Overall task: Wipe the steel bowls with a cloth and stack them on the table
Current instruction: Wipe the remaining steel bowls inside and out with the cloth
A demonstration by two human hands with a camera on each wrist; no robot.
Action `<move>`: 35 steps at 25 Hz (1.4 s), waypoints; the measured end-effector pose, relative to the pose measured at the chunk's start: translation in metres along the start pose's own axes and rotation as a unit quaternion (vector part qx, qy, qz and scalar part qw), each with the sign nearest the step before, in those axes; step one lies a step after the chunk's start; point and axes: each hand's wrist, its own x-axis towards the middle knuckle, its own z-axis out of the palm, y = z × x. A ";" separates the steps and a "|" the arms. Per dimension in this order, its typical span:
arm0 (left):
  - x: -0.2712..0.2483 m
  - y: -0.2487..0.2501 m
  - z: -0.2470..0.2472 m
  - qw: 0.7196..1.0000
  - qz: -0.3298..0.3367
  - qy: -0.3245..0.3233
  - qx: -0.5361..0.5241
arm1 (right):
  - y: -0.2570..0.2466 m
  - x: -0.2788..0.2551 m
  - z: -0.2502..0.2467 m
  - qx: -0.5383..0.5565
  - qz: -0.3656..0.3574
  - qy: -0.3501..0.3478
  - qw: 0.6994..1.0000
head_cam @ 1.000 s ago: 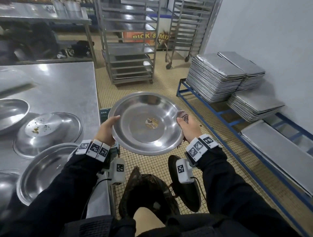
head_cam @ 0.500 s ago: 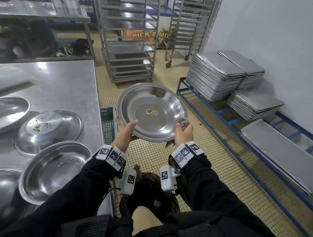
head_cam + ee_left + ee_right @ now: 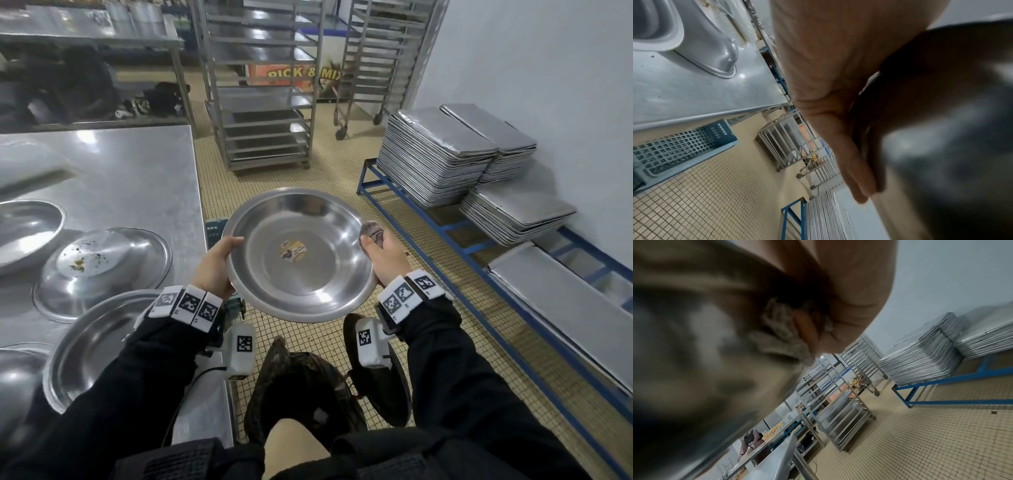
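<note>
I hold a wide steel bowl level over the tiled floor, just right of the table; a small sticker sits in its middle. My left hand grips the left rim, thumb on top and fingers along the underside. My right hand pinches a grey cloth against the right rim; in the right wrist view the cloth is bunched between fingers and bowl. On the table lie an upside-down bowl with crumbs, an upright bowl and another bowl.
The steel table fills the left. Wheeled racks stand ahead. Stacked baking trays rest on a blue frame along the right wall. A green crate and a dark bag sit on the floor near my legs.
Half a second ago the bowl was tipped away with both hands near its close rim. Now it lies flatter and lower, with my hands at its left and right sides.
</note>
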 end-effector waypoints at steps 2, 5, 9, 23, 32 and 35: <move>-0.002 -0.006 0.007 0.999 0.016 0.027 0.014 | 0.000 -0.007 0.007 0.017 0.017 0.020 1.000; -0.008 -0.013 0.023 0.998 0.027 0.041 0.027 | -0.001 -0.025 0.033 0.108 0.053 0.042 0.992; -0.015 -0.016 0.031 1.000 0.000 0.008 0.030 | 0.002 -0.041 0.068 0.178 0.098 0.087 0.975; -0.091 0.024 -0.088 0.961 0.128 0.223 0.104 | -0.040 -0.060 0.096 0.055 -0.018 -0.137 0.989; -0.144 0.063 -0.245 0.922 0.117 0.345 0.134 | -0.113 -0.066 0.254 -0.077 -0.077 -0.318 0.942; -0.153 0.081 -0.314 0.923 0.081 0.347 0.146 | -0.150 -0.078 0.320 -0.129 -0.133 -0.336 0.923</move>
